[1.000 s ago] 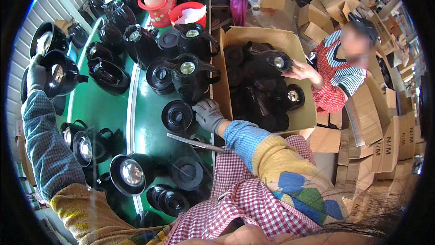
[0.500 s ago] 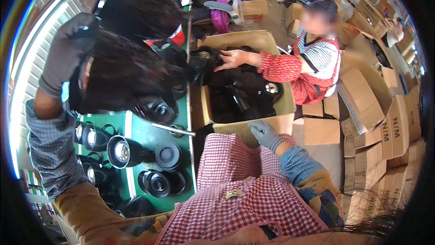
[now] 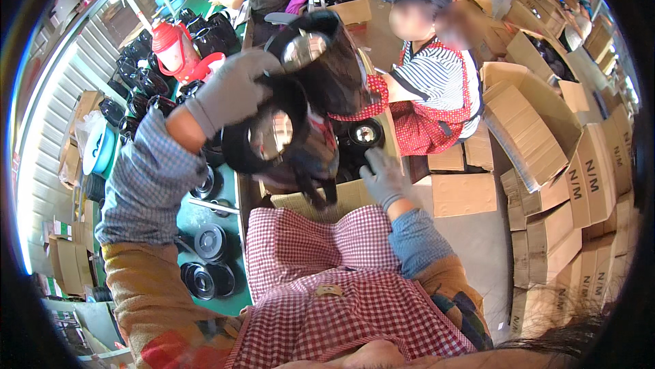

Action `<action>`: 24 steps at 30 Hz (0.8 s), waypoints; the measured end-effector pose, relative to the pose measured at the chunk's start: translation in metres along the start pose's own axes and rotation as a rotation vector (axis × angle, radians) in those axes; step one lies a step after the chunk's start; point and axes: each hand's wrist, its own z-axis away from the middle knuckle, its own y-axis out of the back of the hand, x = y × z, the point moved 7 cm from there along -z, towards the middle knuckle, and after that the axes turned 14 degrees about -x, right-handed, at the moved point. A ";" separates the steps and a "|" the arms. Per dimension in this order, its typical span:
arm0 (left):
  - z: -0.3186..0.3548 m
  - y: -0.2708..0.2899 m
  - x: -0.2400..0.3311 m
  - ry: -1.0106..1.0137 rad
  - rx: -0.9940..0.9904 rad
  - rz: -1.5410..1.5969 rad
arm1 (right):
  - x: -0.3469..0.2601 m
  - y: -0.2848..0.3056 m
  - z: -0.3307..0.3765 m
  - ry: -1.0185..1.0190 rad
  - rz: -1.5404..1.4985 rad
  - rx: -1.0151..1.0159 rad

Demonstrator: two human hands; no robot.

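My left hand (image 3: 235, 92), in a grey glove, grips two black jugs over an open carton. The nearer jug (image 3: 300, 157) and the farther jug (image 3: 331, 72) are tilted, with their mirror-like linings toward me. Both hide part of the carton (image 3: 334, 202), where another black jug (image 3: 366, 133) shows a round shiny mouth. My right hand (image 3: 382, 174), also gloved in grey, rests at the carton's near right edge, fingers apart and holding nothing.
A co-worker (image 3: 437, 89) in a striped top sits beyond the carton, the hand hidden behind the jugs. At left, the green table (image 3: 228, 243) bears black lids (image 3: 210, 240), a metal tube (image 3: 213, 206) and a red-and-white jug (image 3: 173, 49). Cartons (image 3: 529, 140) crowd the right.
My left hand has swung the black jugs from above the table rightward to the carton. The view has turned left, and the co-worker's hand is now hidden. My right hand stays by the carton.
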 end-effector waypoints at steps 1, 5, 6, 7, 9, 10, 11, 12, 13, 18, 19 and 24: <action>-0.010 0.003 -0.018 -0.018 0.062 -0.035 | 0.024 0.002 -0.004 -0.105 0.197 -0.003; -0.072 0.029 -0.068 0.310 0.090 -0.071 | 0.122 -0.052 -0.002 -0.422 0.219 -0.301; -0.085 0.034 -0.083 0.300 0.141 -0.106 | 0.129 -0.063 0.000 -0.427 0.200 -0.316; -0.094 0.040 -0.100 0.295 0.193 -0.146 | 0.135 -0.075 -0.002 -0.425 0.181 -0.333; -0.114 0.043 -0.142 0.348 0.219 -0.232 | 0.144 -0.085 -0.001 -0.374 0.134 -0.242; -0.115 0.044 -0.155 0.353 0.260 -0.293 | 0.139 -0.087 -0.002 -0.329 0.103 -0.236; -0.125 0.036 -0.166 0.330 0.307 -0.334 | 0.141 -0.084 -0.002 -0.313 0.086 -0.217; -0.133 0.023 -0.182 0.399 0.322 -0.340 | 0.143 -0.088 -0.001 -0.306 0.077 -0.211; -0.149 0.000 -0.201 0.453 0.340 -0.324 | 0.151 -0.087 0.004 -0.323 0.082 -0.200; -0.179 -0.104 -0.257 0.543 0.018 -0.444 | 0.143 -0.088 0.001 -0.278 0.000 -0.215; -0.183 -0.129 -0.269 0.556 -0.056 -0.463 | 0.142 -0.086 0.000 -0.268 -0.008 -0.213; -0.182 -0.241 -0.298 0.442 -0.347 -0.425 | 0.131 -0.089 -0.013 -0.207 -0.073 -0.218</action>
